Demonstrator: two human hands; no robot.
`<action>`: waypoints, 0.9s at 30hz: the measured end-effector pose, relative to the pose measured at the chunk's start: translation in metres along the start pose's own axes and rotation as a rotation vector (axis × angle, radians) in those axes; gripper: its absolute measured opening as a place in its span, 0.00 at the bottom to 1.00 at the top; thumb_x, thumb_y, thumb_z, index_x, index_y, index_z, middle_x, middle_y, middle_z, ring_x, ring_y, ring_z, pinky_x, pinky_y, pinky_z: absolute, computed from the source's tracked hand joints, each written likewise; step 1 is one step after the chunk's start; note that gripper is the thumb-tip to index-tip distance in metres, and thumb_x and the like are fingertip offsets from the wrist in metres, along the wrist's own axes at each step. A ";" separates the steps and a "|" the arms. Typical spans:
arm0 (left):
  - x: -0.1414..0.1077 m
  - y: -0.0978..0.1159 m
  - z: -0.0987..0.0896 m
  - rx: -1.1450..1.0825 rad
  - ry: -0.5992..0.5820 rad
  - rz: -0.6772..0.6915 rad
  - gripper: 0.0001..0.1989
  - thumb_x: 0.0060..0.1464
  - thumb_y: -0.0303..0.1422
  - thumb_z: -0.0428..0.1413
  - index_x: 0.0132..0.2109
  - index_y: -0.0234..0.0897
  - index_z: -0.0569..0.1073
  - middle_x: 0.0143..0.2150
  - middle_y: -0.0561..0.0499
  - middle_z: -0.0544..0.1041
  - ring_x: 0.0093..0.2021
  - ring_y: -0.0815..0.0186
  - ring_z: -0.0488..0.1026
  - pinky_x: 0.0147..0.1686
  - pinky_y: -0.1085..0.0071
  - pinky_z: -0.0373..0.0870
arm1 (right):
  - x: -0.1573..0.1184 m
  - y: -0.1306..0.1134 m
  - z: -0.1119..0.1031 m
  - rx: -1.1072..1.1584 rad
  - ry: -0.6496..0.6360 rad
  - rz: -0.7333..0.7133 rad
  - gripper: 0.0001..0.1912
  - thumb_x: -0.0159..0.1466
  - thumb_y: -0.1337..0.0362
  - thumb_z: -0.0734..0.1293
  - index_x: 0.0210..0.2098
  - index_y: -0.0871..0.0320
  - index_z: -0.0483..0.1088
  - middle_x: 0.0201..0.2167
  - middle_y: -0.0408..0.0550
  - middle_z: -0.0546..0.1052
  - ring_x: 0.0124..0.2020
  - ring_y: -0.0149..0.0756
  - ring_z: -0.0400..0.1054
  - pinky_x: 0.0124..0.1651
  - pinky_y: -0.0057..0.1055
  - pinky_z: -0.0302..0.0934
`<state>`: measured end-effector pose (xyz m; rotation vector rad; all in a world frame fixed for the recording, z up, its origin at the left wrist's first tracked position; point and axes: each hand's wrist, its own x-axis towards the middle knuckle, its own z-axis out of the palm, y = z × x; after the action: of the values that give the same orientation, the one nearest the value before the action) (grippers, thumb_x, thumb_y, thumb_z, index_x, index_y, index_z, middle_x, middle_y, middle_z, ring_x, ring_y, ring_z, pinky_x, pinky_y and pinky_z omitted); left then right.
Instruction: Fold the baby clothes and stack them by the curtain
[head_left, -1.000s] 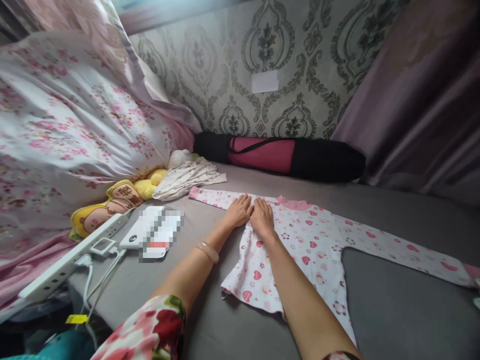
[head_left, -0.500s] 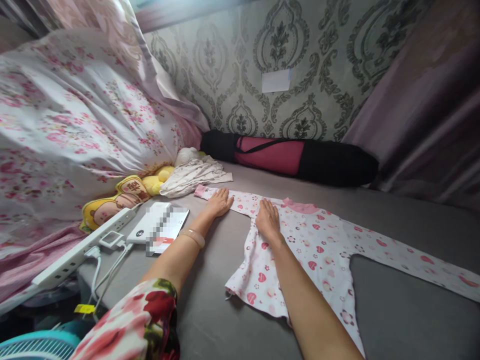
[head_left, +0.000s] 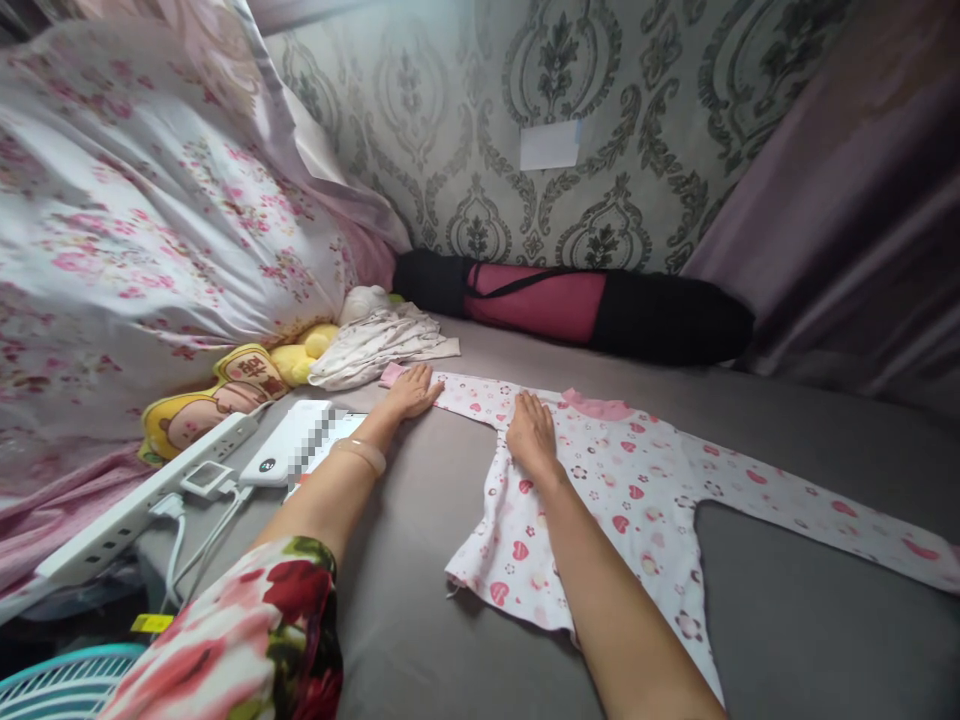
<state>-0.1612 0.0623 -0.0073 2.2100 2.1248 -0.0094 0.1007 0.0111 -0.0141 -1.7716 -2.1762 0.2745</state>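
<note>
Left hand (head_left: 411, 392) slid out beside the 10-o'clock cuff (head_left: 388, 374), right hand (head_left: 534, 436) on the shoulder (head_left: 558, 402), both flat, fingers extended; shirt (head_left: 600, 490), spread toward 4 o'clock on sheet (head_left: 409, 570), likely light, limp, best pinched at cuff and shoulder.

Heart-print shirt (head_left: 600, 480), spread flat.

Home, looks like a bedroom: grey sheet (head_left: 420, 560) over what seems a bed, patterned wallpaper (head_left: 480, 110), purple curtain (head_left: 817, 220) right, pink-flowered cloth (head_left: 135, 230) left, yellow plush toy (head_left: 199, 420), household power strip (head_left: 142, 510) nearby.
</note>
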 end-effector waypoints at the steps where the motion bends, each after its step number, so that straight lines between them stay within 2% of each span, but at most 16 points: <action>1: 0.001 0.000 -0.002 0.014 -0.033 -0.001 0.36 0.64 0.46 0.35 0.68 0.21 0.51 0.71 0.33 0.49 0.71 0.54 0.45 0.67 0.61 0.44 | 0.000 0.000 0.000 0.000 -0.004 0.004 0.31 0.64 0.75 0.52 0.66 0.69 0.55 0.68 0.55 0.55 0.69 0.41 0.44 0.69 0.39 0.34; 3: 0.003 0.003 -0.008 0.048 -0.102 -0.011 0.36 0.64 0.46 0.36 0.68 0.21 0.51 0.71 0.32 0.49 0.71 0.53 0.45 0.66 0.60 0.45 | 0.000 -0.001 0.000 0.004 -0.009 0.012 0.31 0.63 0.75 0.52 0.66 0.69 0.55 0.69 0.55 0.55 0.70 0.42 0.44 0.69 0.39 0.33; 5: 0.004 0.010 -0.015 0.093 -0.119 -0.053 0.35 0.64 0.46 0.38 0.67 0.21 0.51 0.70 0.30 0.50 0.70 0.49 0.47 0.65 0.55 0.48 | -0.001 -0.001 0.000 0.010 -0.009 0.017 0.31 0.63 0.75 0.52 0.66 0.69 0.55 0.69 0.55 0.54 0.70 0.42 0.43 0.69 0.38 0.33; 8: 0.001 0.032 -0.020 0.144 0.030 -0.019 0.30 0.63 0.39 0.42 0.66 0.25 0.54 0.69 0.30 0.53 0.70 0.47 0.48 0.64 0.47 0.48 | 0.000 -0.002 0.000 0.013 -0.007 0.017 0.31 0.63 0.74 0.52 0.66 0.69 0.55 0.69 0.54 0.54 0.70 0.42 0.43 0.69 0.38 0.33; 11: -0.003 0.070 -0.016 0.032 0.180 0.252 0.25 0.62 0.32 0.42 0.65 0.31 0.60 0.67 0.36 0.60 0.69 0.53 0.53 0.66 0.51 0.48 | 0.000 -0.003 -0.001 0.011 0.001 0.019 0.31 0.63 0.74 0.52 0.66 0.69 0.55 0.69 0.54 0.55 0.69 0.42 0.44 0.69 0.38 0.34; 13: -0.004 0.098 -0.009 -0.128 0.172 0.456 0.24 0.62 0.30 0.41 0.64 0.33 0.62 0.64 0.41 0.66 0.66 0.58 0.59 0.65 0.59 0.54 | 0.000 -0.002 -0.003 0.014 0.007 0.016 0.30 0.64 0.73 0.52 0.66 0.68 0.56 0.68 0.54 0.56 0.69 0.42 0.45 0.68 0.38 0.36; 15: -0.003 0.122 0.000 -0.247 0.147 0.566 0.26 0.60 0.28 0.41 0.64 0.35 0.62 0.62 0.44 0.69 0.63 0.62 0.63 0.63 0.64 0.58 | 0.000 -0.001 -0.006 0.026 0.009 0.007 0.29 0.65 0.71 0.52 0.66 0.67 0.56 0.68 0.55 0.57 0.68 0.42 0.46 0.68 0.38 0.37; 18: -0.001 0.141 0.013 -0.312 0.134 0.542 0.27 0.61 0.30 0.39 0.66 0.33 0.58 0.64 0.44 0.67 0.62 0.64 0.65 0.63 0.66 0.59 | 0.002 0.004 -0.010 0.039 -0.003 -0.010 0.29 0.67 0.69 0.51 0.67 0.65 0.54 0.67 0.53 0.58 0.69 0.42 0.45 0.68 0.40 0.35; 20: -0.001 0.143 0.018 -0.295 0.136 0.497 0.27 0.64 0.31 0.36 0.67 0.31 0.55 0.66 0.43 0.64 0.64 0.64 0.62 0.64 0.65 0.55 | 0.003 0.009 -0.012 0.037 -0.024 -0.026 0.28 0.68 0.68 0.50 0.67 0.64 0.54 0.67 0.51 0.58 0.69 0.43 0.44 0.69 0.42 0.34; 23: -0.003 0.142 0.020 -0.233 0.107 0.462 0.27 0.66 0.35 0.34 0.69 0.34 0.52 0.69 0.45 0.59 0.68 0.63 0.56 0.66 0.61 0.50 | 0.006 0.016 -0.013 0.029 -0.025 -0.030 0.27 0.69 0.66 0.50 0.66 0.64 0.55 0.68 0.52 0.58 0.69 0.42 0.45 0.69 0.41 0.35; 27: -0.009 0.145 0.016 -0.158 0.088 0.431 0.27 0.66 0.42 0.36 0.68 0.41 0.56 0.70 0.49 0.56 0.70 0.59 0.51 0.67 0.56 0.47 | 0.007 0.026 -0.012 -0.010 0.140 0.109 0.26 0.70 0.66 0.51 0.64 0.69 0.59 0.67 0.58 0.57 0.69 0.44 0.45 0.69 0.41 0.35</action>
<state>-0.0161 0.0471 -0.0151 2.5541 1.5766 0.2742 0.1273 0.0226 -0.0105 -1.8591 -1.9924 0.1601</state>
